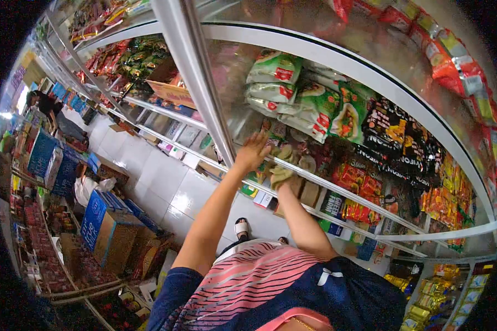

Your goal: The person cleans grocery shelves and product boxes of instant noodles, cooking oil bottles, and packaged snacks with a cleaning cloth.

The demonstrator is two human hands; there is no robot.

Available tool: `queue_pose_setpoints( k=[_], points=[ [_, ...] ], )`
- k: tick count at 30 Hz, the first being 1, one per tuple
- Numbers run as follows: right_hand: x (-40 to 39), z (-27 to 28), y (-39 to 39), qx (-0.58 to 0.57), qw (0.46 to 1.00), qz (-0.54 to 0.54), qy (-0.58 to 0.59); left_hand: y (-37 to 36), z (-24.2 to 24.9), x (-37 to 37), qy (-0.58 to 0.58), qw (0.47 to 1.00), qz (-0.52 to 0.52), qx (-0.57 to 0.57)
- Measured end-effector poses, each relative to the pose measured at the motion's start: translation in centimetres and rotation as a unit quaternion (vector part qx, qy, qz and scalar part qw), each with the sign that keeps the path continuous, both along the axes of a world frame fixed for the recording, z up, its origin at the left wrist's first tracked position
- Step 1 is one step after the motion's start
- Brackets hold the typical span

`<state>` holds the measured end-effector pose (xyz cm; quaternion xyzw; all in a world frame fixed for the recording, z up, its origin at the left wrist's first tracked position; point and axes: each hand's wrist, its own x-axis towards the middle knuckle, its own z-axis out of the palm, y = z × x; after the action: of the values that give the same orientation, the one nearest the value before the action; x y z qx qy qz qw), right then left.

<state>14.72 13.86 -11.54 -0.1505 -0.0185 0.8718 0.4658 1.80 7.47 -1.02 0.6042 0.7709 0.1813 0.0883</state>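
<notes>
My left hand (253, 153) reaches onto the front edge of a glass shelf beside a metal post (196, 77). Its fingers are stretched out and hold nothing. Close beside it, a crumpled olive-yellow cloth (282, 172) is bunched in my right hand (281, 183), hiding most of its fingers. Both hands are at the shelf's front rail (337, 190). Behind them lie stacked green-and-white packets (315, 107), with black snack packets (389, 129) further right. Red packets (356, 179) sit near the rail on the right.
Blue-and-brown cartons (111, 223) stand on the tiled floor (149, 174) at left. Another person (61, 118) is bent over at the far left. Red packets (453, 71) hang in a strip at upper right. Lower shelves hold boxes (332, 203).
</notes>
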Motion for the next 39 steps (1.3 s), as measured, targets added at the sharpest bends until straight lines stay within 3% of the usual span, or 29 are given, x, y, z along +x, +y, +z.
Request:
queue_pose_setpoints(
  k=[4, 5, 6, 12, 13, 20, 22, 24, 26, 28, 29, 32, 33, 35, 36, 37, 39],
  points=[
    [-6.9, 0.6, -3.1, 0.024, 0.999, 0.017, -0.011, 0.2, 0.2, 0.0, 0.033, 0.999, -0.009, 0.017],
    [-10.3, 1.1, -3.1, 0.029, 0.999, 0.020, -0.012, 0.0, 1.6, 0.4, 0.016, 0.998, -0.001, -0.058],
    [-11.1, 1.2, -3.0, 0.034, 0.999, 0.023, -0.012, 0.2, 1.4, 0.4, 0.018, 0.998, -0.001, -0.058],
    [-9.2, 0.1, 0.8, 0.071, 0.997, 0.025, -0.027, 0.6, -0.5, 0.2, 0.003, 0.999, 0.031, -0.038],
    [-9.1, -0.2, 1.3, 0.074, 0.996, 0.027, -0.034, 0.6, -0.8, -0.1, 0.013, 0.997, -0.001, -0.080],
    [-10.4, -1.5, 2.6, 0.088, 0.994, 0.041, -0.045, 0.9, -3.1, -1.1, 0.067, 0.995, -0.050, -0.055],
    [-9.7, -2.3, 2.7, 0.090, 0.994, 0.041, -0.049, 0.9, -1.2, -0.6, -0.019, 0.997, 0.003, -0.079],
    [-9.3, -2.5, 4.7, 0.090, 0.993, 0.041, -0.057, 0.5, -0.3, -0.5, 0.002, 0.996, -0.014, -0.088],
    [-7.0, -3.2, 6.5, 0.095, 0.993, 0.040, -0.065, 0.5, -0.3, -0.6, 0.023, 0.995, -0.032, -0.092],
    [-5.3, -3.6, 8.1, 0.101, 0.991, 0.039, -0.073, 0.6, -0.1, -0.4, -0.046, 0.995, 0.017, -0.082],
    [-4.2, -3.9, 8.7, 0.104, 0.991, 0.039, -0.077, 0.0, 0.1, -0.7, 0.031, 0.995, -0.058, -0.074],
    [-0.1, -5.6, 10.3, 0.109, 0.990, 0.033, -0.087, 0.9, -3.1, -2.2, 0.071, 0.989, -0.061, -0.112],
    [1.7, -7.1, 11.5, 0.147, 0.988, -0.016, -0.051, 1.1, -1.1, -1.3, -0.018, 0.991, -0.010, -0.131],
    [5.4, -7.0, 12.4, 0.185, 0.980, -0.072, -0.019, 1.0, -3.1, -2.7, 0.027, 0.990, -0.046, -0.129],
    [7.6, -5.1, 11.8, 0.206, 0.966, -0.123, -0.100, 1.2, -3.9, -2.9, 0.072, 0.986, -0.076, -0.127],
    [9.8, -3.0, 11.2, 0.225, 0.942, -0.174, -0.179, 1.2, -1.1, -1.5, 0.060, 0.986, -0.045, -0.151],
    [13.8, 1.4, 10.5, 0.198, 0.952, -0.169, -0.163, 1.1, -2.9, -2.2, 0.068, 0.988, -0.046, -0.132]
  ],
)
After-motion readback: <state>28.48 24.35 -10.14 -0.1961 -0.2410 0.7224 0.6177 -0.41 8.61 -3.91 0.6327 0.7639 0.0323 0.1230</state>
